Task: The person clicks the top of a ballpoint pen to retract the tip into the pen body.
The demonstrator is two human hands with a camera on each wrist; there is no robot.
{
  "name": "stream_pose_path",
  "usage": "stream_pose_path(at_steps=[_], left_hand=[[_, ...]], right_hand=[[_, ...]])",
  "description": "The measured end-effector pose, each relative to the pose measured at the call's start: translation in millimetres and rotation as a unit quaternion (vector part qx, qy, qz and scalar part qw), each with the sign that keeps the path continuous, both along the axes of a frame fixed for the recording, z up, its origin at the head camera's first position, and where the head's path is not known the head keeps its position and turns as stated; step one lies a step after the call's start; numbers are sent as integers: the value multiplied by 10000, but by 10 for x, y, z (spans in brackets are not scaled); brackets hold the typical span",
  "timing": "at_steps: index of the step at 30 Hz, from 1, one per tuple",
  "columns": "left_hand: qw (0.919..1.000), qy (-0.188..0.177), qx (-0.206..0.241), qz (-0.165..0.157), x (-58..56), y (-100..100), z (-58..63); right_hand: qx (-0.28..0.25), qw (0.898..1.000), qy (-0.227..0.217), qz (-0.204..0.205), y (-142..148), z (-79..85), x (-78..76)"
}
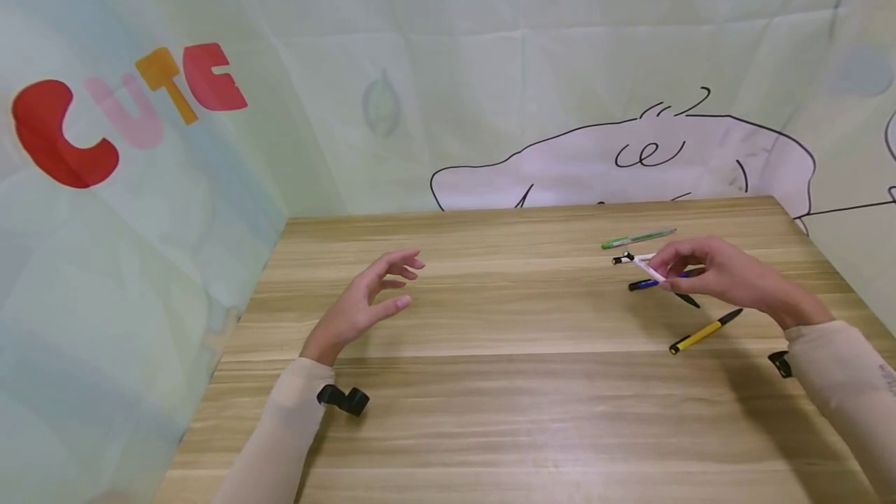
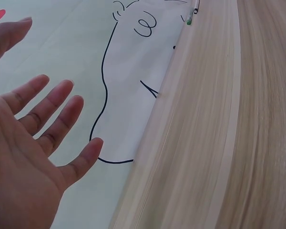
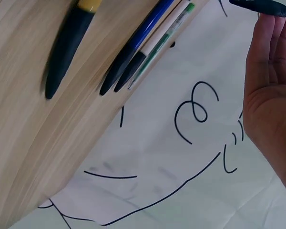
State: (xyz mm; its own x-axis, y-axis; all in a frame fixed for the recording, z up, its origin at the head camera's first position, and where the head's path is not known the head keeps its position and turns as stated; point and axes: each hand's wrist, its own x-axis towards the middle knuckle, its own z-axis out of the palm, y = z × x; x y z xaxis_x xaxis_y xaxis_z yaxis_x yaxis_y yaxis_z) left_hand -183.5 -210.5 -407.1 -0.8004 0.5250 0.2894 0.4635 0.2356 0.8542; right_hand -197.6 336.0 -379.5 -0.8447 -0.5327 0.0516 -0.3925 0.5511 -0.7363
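Note:
Over the right side of the table, my right hand (image 1: 731, 274) pinches a white pen (image 1: 645, 267) between thumb and fingers. Its black tip end (image 3: 262, 6) juts from the fingertips in the right wrist view. Below this hand lie a blue pen (image 1: 640, 285) and a second white pen (image 1: 619, 260), both partly hidden by it in the head view. A green pen (image 1: 637, 239) lies beyond them, and a yellow pen (image 1: 703, 332) with black ends lies nearer. My left hand (image 1: 360, 298) hovers over the table's left side, fingers spread and loosely bent, holding nothing.
The wood-grain table (image 1: 490, 411) meets a printed cloth backdrop (image 1: 448, 99) along its back edge. More cloth with coloured letters (image 1: 66, 134) hangs at the left. A black wrist device (image 1: 344, 399) is on the left sleeve.

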Motion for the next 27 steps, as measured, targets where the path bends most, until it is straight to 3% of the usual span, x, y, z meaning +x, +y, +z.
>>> stream_pose_path(at_steps=[11, 19, 27], left_hand=[[9999, 17, -112, 29, 23, -43, 19], [9997, -76, -212, 77, 65, -112, -13], [9995, -153, -236, 136, 102, -151, -33]], right_hand=[[278, 9947, -578, 800, 264, -46, -127], [490, 9936, -712, 722, 358, -91, -172], [778, 9870, -1008, 981, 408, -195, -209]])
